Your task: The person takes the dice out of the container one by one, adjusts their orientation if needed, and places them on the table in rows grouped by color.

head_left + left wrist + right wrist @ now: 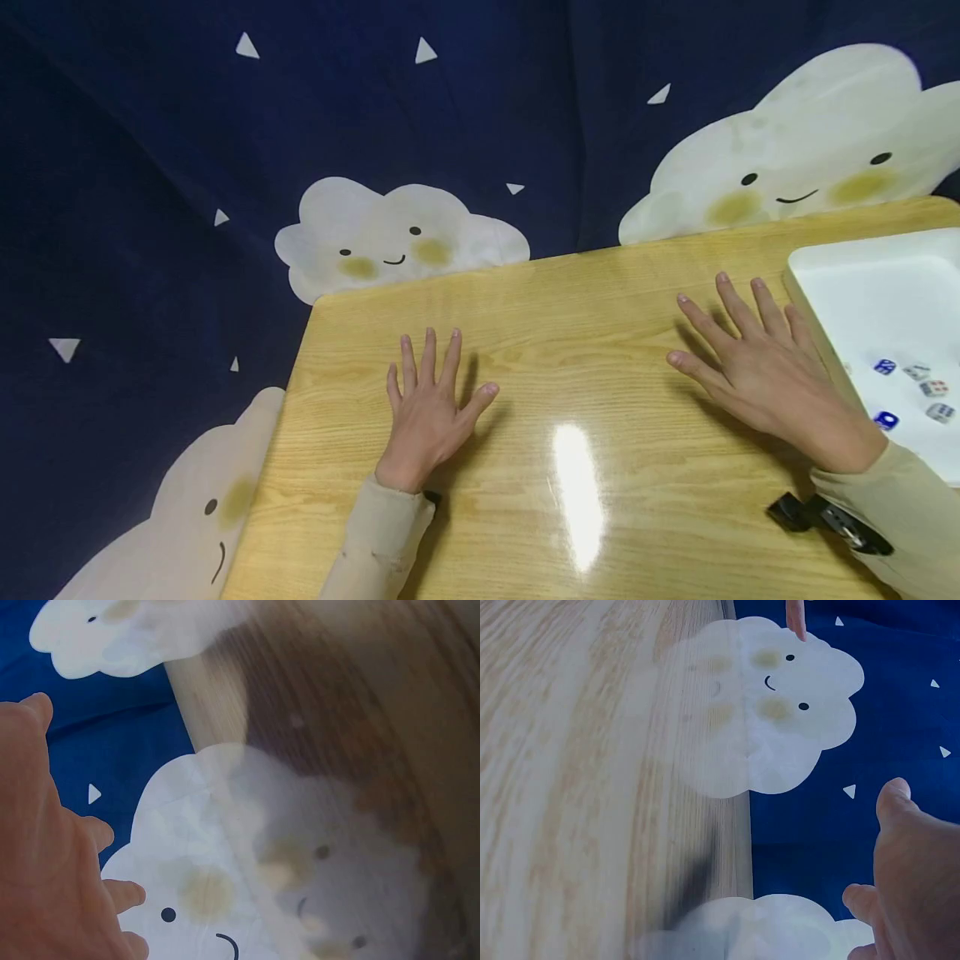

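Both hands are held palm down over the wooden table (525, 350), fingers spread and straight, nothing in them. My left hand (425, 417) is over the table's left part, its shadow falling to the right of it. On the other side, my right hand (772, 383) is beside the left wall of a white tray (862, 275). In the tray are several dice, among them a blue die (885, 367) and a white die with red pips (934, 388). The left wrist view shows the left hand (52, 855) at its left edge; the right hand (919, 877) fills the right wrist view's lower right.
A dark blue curtain (450, 117) with white triangles and smiling clouds hangs behind the table and along its left side. A black strap with a small device (832, 521) is on the right wrist. Glare (577, 496) lies on the tabletop between the arms.
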`<state>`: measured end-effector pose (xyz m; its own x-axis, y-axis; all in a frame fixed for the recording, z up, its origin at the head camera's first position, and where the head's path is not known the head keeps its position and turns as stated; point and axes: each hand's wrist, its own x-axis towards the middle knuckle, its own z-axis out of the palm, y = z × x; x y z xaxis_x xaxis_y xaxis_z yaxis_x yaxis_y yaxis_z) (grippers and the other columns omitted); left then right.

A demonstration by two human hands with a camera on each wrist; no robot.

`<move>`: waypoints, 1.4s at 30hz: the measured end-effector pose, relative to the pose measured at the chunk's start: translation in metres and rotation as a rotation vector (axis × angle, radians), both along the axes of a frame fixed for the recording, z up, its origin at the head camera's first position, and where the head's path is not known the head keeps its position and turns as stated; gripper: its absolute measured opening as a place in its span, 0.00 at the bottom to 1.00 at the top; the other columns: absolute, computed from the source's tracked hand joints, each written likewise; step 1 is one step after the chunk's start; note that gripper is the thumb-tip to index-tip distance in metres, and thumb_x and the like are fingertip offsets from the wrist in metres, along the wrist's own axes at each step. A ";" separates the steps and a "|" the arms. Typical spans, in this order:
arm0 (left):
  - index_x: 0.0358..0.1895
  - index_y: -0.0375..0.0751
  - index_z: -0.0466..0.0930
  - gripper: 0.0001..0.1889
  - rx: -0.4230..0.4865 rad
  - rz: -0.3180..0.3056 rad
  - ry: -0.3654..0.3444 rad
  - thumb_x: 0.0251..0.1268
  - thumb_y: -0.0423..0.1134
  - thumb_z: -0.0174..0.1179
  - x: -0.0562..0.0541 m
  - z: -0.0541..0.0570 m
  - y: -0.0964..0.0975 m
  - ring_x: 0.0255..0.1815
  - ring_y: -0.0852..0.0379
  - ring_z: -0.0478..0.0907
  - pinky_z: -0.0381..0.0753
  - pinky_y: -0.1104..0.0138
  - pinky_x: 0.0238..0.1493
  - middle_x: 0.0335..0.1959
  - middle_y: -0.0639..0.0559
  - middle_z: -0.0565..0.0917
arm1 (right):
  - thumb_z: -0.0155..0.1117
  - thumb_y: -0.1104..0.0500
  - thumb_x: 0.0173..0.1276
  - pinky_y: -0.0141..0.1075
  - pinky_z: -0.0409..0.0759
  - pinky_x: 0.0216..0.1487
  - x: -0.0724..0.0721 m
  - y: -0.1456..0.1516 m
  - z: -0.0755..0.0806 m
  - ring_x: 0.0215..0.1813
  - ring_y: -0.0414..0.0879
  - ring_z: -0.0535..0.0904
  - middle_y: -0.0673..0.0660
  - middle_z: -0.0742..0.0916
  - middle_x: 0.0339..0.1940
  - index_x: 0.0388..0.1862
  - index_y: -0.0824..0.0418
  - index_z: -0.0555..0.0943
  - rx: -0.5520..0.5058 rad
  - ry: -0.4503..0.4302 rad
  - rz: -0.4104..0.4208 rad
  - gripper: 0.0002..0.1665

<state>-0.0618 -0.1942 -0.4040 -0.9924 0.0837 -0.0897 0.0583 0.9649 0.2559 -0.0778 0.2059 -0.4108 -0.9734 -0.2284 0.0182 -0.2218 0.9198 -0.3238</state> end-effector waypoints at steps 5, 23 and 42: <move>0.84 0.67 0.33 0.46 0.007 -0.002 0.000 0.70 0.79 0.37 0.002 -0.001 0.001 0.87 0.38 0.21 0.32 0.32 0.81 0.88 0.47 0.36 | 0.45 0.30 0.78 0.80 0.38 0.73 0.002 0.001 0.002 0.85 0.73 0.27 0.62 0.40 0.88 0.86 0.42 0.49 0.004 0.003 0.000 0.45; 0.84 0.66 0.34 0.45 0.052 0.007 0.015 0.71 0.77 0.39 0.012 -0.005 -0.003 0.87 0.37 0.22 0.32 0.33 0.81 0.88 0.46 0.37 | 0.48 0.33 0.79 0.79 0.41 0.72 0.013 0.008 0.007 0.86 0.71 0.28 0.65 0.43 0.88 0.86 0.44 0.50 -0.022 0.044 -0.002 0.44; 0.85 0.62 0.36 0.43 0.179 -0.045 0.032 0.75 0.72 0.40 0.013 -0.005 0.007 0.87 0.36 0.23 0.34 0.32 0.80 0.88 0.44 0.40 | 0.44 0.37 0.83 0.80 0.42 0.71 0.018 0.047 0.031 0.86 0.74 0.37 0.68 0.46 0.87 0.86 0.54 0.52 -0.112 0.153 -0.134 0.42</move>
